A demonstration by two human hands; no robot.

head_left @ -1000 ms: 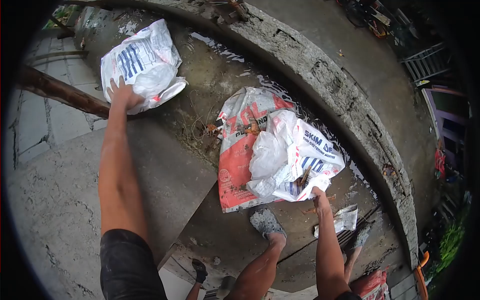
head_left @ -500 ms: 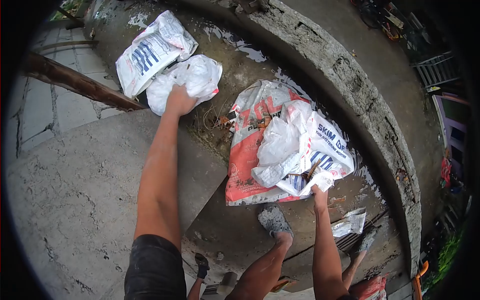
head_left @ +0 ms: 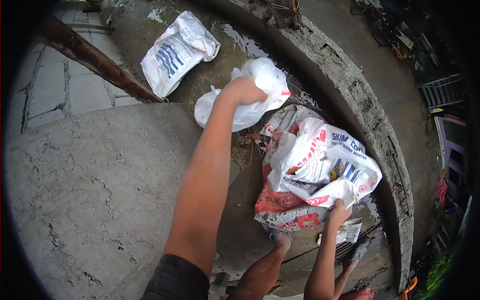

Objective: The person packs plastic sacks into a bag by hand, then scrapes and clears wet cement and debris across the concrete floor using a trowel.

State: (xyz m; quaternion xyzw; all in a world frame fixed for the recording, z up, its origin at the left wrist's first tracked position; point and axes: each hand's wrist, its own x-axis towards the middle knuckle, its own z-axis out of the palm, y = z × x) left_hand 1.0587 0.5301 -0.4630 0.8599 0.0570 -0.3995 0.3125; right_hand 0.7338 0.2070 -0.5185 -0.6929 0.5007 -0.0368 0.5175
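My left hand [head_left: 245, 91] is closed on a crumpled white plastic bag [head_left: 267, 75], up and left of the open sack. With my right hand [head_left: 339, 212] I grip the lower edge of a white printed sack [head_left: 367, 172]. Its mouth gapes, and brown scraps and crumpled packaging show inside. Beneath it lies a red and grey sack [head_left: 280, 199], dirty and partly covered. Another white sack with blue stripes [head_left: 172, 60] lies at the upper left, apart from both hands.
A wooden pole [head_left: 95, 62] slants across the upper left beside a concrete slab [head_left: 100, 185]. A rough curved concrete wall [head_left: 360, 95] runs along the right. A flattened wrapper [head_left: 350, 231] lies near my feet. Puddles wet the ground.
My left hand has moved right from the striped sack, carrying the crumpled white bag towards the open sack. The sack in my right hand has opened wider and shifted over the red sack.
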